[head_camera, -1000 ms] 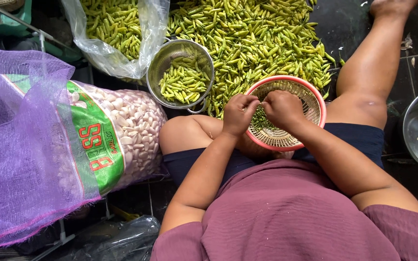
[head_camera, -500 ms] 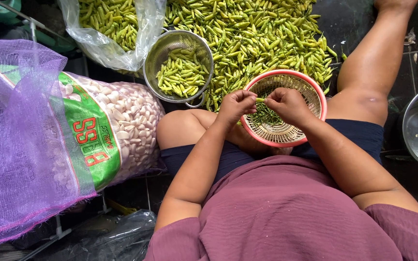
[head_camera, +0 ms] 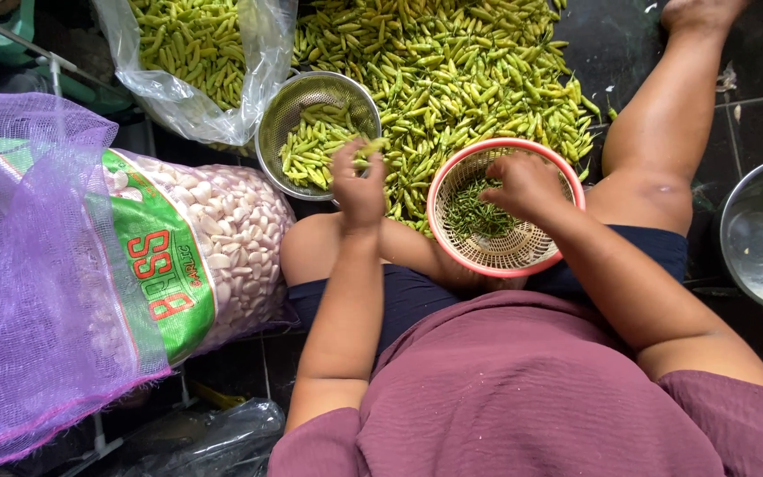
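Since the earlier frame, both hands have parted: the left hand [head_camera: 357, 181] has left the pink basket [head_camera: 452, 173] and now hangs over the near rim of the steel colander [head_camera: 286, 115] just left of it, fingers curled around what looks like a green chilli [head_camera: 369, 147]. Her right hand [head_camera: 523, 184] rests inside the basket, loosely closed over the green stems [head_camera: 477, 216]. Beyond the basket lies the chilli heap [head_camera: 452, 62].

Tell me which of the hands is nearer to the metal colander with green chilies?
Left. The left hand hovers at the metal colander rim, holding a green chili. The right hand is farther away, over the pink basket.
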